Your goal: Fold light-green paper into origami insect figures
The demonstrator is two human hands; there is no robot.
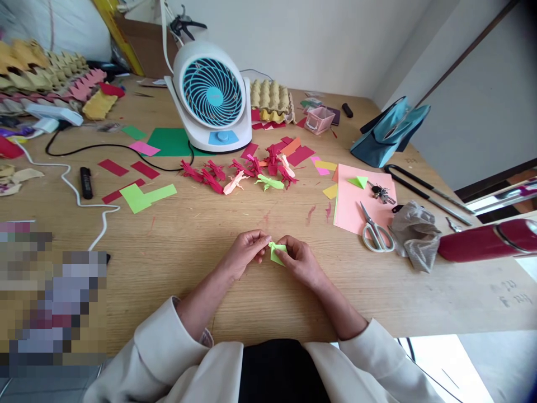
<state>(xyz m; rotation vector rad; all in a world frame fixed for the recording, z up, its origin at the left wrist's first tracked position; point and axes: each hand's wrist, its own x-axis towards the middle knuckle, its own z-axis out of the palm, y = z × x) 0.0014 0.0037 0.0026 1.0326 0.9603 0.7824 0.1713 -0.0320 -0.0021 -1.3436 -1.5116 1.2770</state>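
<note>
A small folded piece of light green paper (278,254) is held between my two hands, just above the wooden table. My left hand (250,250) pinches its narrow, creased tip with thumb and forefinger. On the other side, my right hand (297,258) grips the wider flap, thumb on top. Beyond the hands lies a cluster of folded paper figures, mostly dark red (213,178). Among them are a light green figure (269,182) and a peach one (235,183).
A white fan (215,96) stands behind the figures. To the right are scissors (376,232), pink paper sheets (346,204), a crumpled grey cloth (415,232) and a red bottle (486,242). Leftward lie green paper offcuts (140,200), a black marker (86,183) and a white cable (69,193).
</note>
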